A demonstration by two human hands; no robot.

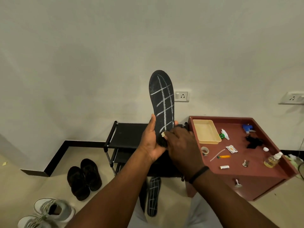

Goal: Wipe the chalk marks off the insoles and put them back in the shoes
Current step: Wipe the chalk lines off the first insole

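Note:
A black insole [162, 99] crossed with white chalk lines stands upright in front of me. My left hand [150, 142] grips its heel end from the left and below. My right hand [179, 145] pinches a small pale wad [164, 134] and presses it against the insole's lower part. A second black insole [153, 196], also chalk-marked, lies on the floor between my arms. A pair of white sneakers [49, 213] sits at the bottom left of the floor.
A black shoe rack [125, 135] stands against the wall behind the insole. To its right a red-brown cabinet [243, 171] carries a cream tray [206, 131], tape, bottles and small items. Black sandals [83, 178] lie on the floor at left.

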